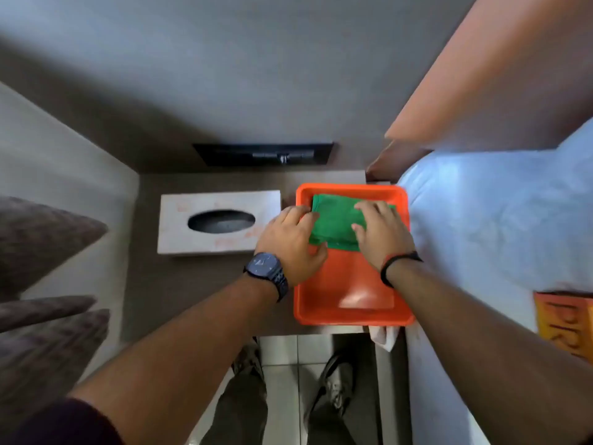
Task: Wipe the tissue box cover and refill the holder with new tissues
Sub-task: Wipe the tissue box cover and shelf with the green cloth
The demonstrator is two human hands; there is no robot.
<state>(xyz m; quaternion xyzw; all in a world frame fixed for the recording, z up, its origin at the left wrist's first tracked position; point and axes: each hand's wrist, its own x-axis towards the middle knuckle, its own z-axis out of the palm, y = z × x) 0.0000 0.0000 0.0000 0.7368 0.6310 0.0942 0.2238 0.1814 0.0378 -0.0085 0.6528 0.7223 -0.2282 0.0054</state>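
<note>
Both hands lie flat on the green cloth (pixel 337 224) in the orange tray (pixel 349 297); left hand (pixel 290 242) pins its near-left edge, right hand (pixel 382 234) presses its right side, neither grip closed around it; the tissue box cover (pixel 219 221) sits just beside the tray on the tabletop (pixel 192 284), its slot showing no tissues; lifting the cloth carelessly could drag the tray, which overhangs the near edge.

This looks like a bedroom, quite possibly a hotel room. On the right a bed (pixel 500 220) with a pale blue-white sheet runs up to a padded orange-brown headboard (pixel 481 75). Between it and the left wall sits a narrow brown bedside table (pixel 205 284), carrying a white tissue box cover (pixel 218 221) and an orange tray (pixel 349 300). A dark switch panel (pixel 263 154) is set in the grey far wall. Grey patterned cushions (pixel 48 239) crowd the left, and pale floor tiles (pixel 288 364) show near.
</note>
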